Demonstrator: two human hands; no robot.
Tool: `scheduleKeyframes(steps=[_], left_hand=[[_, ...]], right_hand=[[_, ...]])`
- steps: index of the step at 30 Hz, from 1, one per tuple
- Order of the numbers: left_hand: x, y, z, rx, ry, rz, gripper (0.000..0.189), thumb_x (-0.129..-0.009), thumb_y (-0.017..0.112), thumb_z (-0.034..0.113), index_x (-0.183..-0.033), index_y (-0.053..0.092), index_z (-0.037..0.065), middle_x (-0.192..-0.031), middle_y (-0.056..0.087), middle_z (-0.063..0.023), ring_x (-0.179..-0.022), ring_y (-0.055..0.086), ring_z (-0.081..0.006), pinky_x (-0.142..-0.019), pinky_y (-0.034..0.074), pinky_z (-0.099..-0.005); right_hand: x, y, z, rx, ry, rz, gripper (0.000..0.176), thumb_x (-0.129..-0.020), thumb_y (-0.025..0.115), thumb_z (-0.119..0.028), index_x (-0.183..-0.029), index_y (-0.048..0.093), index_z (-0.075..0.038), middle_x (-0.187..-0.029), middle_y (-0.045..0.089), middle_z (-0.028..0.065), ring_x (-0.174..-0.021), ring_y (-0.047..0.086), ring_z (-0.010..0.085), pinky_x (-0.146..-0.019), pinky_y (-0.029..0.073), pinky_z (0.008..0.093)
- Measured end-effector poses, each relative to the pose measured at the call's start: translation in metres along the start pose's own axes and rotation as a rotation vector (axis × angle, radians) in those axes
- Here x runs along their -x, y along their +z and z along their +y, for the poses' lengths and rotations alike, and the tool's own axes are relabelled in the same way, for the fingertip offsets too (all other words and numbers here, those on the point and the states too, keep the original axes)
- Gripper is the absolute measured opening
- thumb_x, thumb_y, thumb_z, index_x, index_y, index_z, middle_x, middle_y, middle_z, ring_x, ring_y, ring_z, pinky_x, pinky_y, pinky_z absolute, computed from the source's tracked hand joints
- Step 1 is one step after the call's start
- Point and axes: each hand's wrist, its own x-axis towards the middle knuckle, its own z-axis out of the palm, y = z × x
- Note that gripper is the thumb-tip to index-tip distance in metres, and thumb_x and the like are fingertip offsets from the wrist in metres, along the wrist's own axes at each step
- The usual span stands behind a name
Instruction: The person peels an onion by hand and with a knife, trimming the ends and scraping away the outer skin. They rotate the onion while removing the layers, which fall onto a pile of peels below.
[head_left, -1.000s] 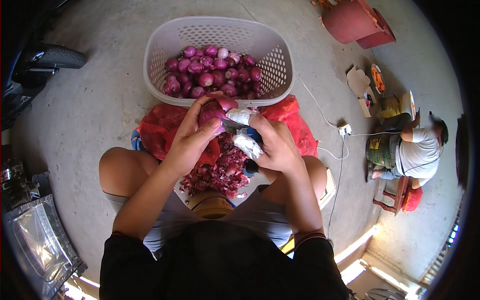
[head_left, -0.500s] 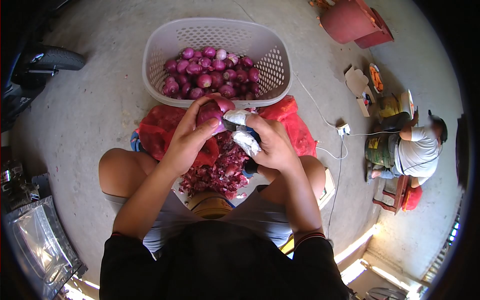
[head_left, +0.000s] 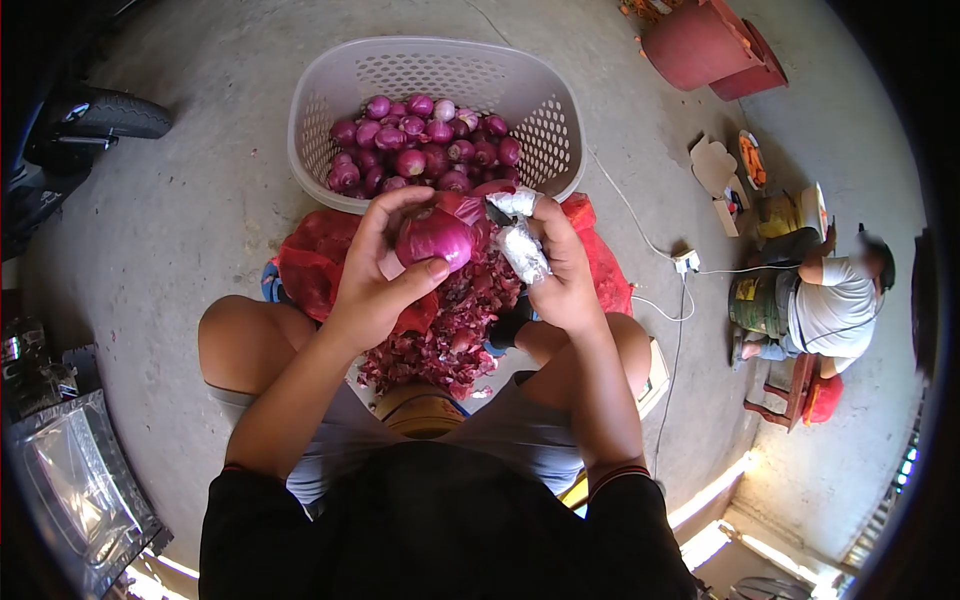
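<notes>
A purple-red onion (head_left: 436,238) is held in my left hand (head_left: 382,268), between thumb and fingers. A flap of skin stretches from its upper right side toward my right hand (head_left: 565,262). White wrapping covers the thumb and a fingertip of my right hand, and a small dark blade (head_left: 498,213) is pinched between them, beside the onion. Below both hands lies a heap of red onion skins (head_left: 445,335). Red mesh bags (head_left: 315,262) lie on either side of the heap. Just beyond my hands, a grey basket (head_left: 432,50) holds several onions (head_left: 410,162).
A person (head_left: 835,300) sits at the right near a box (head_left: 715,175) and a plate of orange pieces (head_left: 751,160). Red tubs (head_left: 695,42) stand at the upper right. A white cable joins a socket block (head_left: 686,262). A wheel (head_left: 115,114) is at the left.
My right hand has moved slightly right, away from the onion, drawing skin out with the blade. The onion has turned in my left hand, showing a smooth, shiny side.
</notes>
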Motion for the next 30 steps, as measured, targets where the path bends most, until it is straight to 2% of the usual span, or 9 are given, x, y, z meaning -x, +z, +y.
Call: scheduleKeyframes(steps=[4, 6, 8, 10, 12, 15, 19, 22, 30], left_hand=[[-0.001, 0.000, -0.002, 0.012, 0.092, -0.003, 0.055, -0.076, 0.066, -0.004, -0.123, 0.039, 0.003, -0.127, 0.044, -0.0114, -0.113, 0.047, -0.0167, -0.096, 0.040, -0.0320], [-0.001, 0.001, -0.001, 0.008, 0.101, -0.002, 0.054, -0.075, 0.066, -0.005, -0.122, 0.040, 0.002, -0.127, 0.044, -0.0116, -0.114, 0.047, -0.0168, -0.096, 0.041, -0.0321], [-0.001, -0.001, 0.000, -0.002, 0.071, -0.002, 0.055, -0.075, 0.067, -0.006, -0.123, 0.040, 0.002, -0.128, 0.044, -0.0117, -0.114, 0.047, -0.0170, -0.096, 0.041, -0.0323], [-0.001, -0.002, 0.001, -0.006, 0.052, -0.044, 0.055, -0.074, 0.067, -0.006, -0.123, 0.043, 0.001, -0.128, 0.044, -0.0118, -0.115, 0.046, -0.0174, -0.097, 0.040, -0.0327], [-0.002, -0.002, 0.001, -0.040, 0.069, -0.078, 0.054, -0.073, 0.068, -0.006, -0.122, 0.045, 0.000, -0.128, 0.043, -0.0117, -0.116, 0.046, -0.0178, -0.098, 0.039, -0.0331], [-0.004, -0.002, 0.000, -0.131, 0.146, -0.106, 0.054, -0.071, 0.070, -0.005, -0.121, 0.049, -0.001, -0.127, 0.042, -0.0113, -0.118, 0.043, -0.0184, -0.100, 0.037, -0.0332], [-0.005, -0.006, -0.002, -0.213, 0.203, -0.106, 0.055, -0.069, 0.071, -0.004, -0.120, 0.051, -0.001, -0.126, 0.040, -0.0108, -0.120, 0.041, -0.0191, -0.100, 0.036, -0.0333], [-0.004, -0.005, -0.004, -0.196, 0.221, -0.108, 0.056, -0.068, 0.070, -0.004, -0.120, 0.050, -0.001, -0.125, 0.040, -0.0108, -0.121, 0.041, -0.0199, -0.101, 0.036, -0.0342], [-0.004, -0.004, -0.004, 0.039, 0.217, -0.074, 0.059, -0.071, 0.068, -0.002, -0.125, 0.043, 0.000, -0.129, 0.039, -0.0125, -0.120, 0.044, -0.0225, -0.101, 0.036, -0.0359]], right_hand=[[0.000, 0.000, -0.015, -0.167, 0.144, -0.004, 0.049, -0.085, 0.055, 0.003, -0.130, 0.036, -0.003, -0.118, 0.053, 0.0103, -0.096, 0.059, 0.0169, -0.084, 0.045, 0.0290], [0.001, 0.000, -0.016, -0.232, 0.130, -0.024, 0.054, -0.084, 0.056, 0.002, -0.133, 0.032, -0.003, -0.121, 0.051, 0.0105, -0.095, 0.060, 0.0172, -0.084, 0.045, 0.0289], [0.004, -0.003, -0.012, -0.216, 0.011, -0.092, 0.059, -0.084, 0.057, 0.001, -0.135, 0.028, -0.004, -0.123, 0.049, 0.0108, -0.095, 0.060, 0.0173, -0.083, 0.045, 0.0289], [0.005, -0.006, -0.014, -0.095, 0.098, -0.183, 0.063, -0.083, 0.059, -0.002, -0.136, 0.027, -0.003, -0.123, 0.050, 0.0115, -0.093, 0.060, 0.0174, -0.082, 0.045, 0.0289], [0.003, -0.002, -0.008, -0.096, 0.098, -0.194, 0.063, -0.082, 0.060, -0.003, -0.136, 0.027, -0.003, -0.119, 0.053, 0.0121, -0.092, 0.060, 0.0175, -0.081, 0.045, 0.0291], [0.004, -0.004, -0.003, 0.008, 0.066, -0.207, 0.052, -0.082, 0.061, -0.004, -0.128, 0.037, -0.004, -0.106, 0.059, 0.0123, -0.090, 0.061, 0.0199, -0.080, 0.045, 0.0300], [0.002, -0.004, -0.006, 0.072, 0.027, -0.174, 0.041, -0.082, 0.061, -0.004, -0.120, 0.045, -0.004, -0.104, 0.059, 0.0124, -0.092, 0.060, 0.0210, -0.080, 0.045, 0.0301], [0.003, -0.001, -0.006, -0.020, 0.121, -0.078, 0.039, -0.082, 0.061, -0.004, -0.119, 0.047, -0.003, -0.103, 0.059, 0.0111, -0.094, 0.059, 0.0184, -0.082, 0.045, 0.0297], [-0.002, -0.007, -0.011, -0.095, 0.196, -0.019, 0.038, -0.087, 0.056, -0.004, -0.123, 0.043, -0.002, -0.109, 0.056, 0.0067, -0.099, 0.054, 0.0127, -0.088, 0.042, 0.0278]])
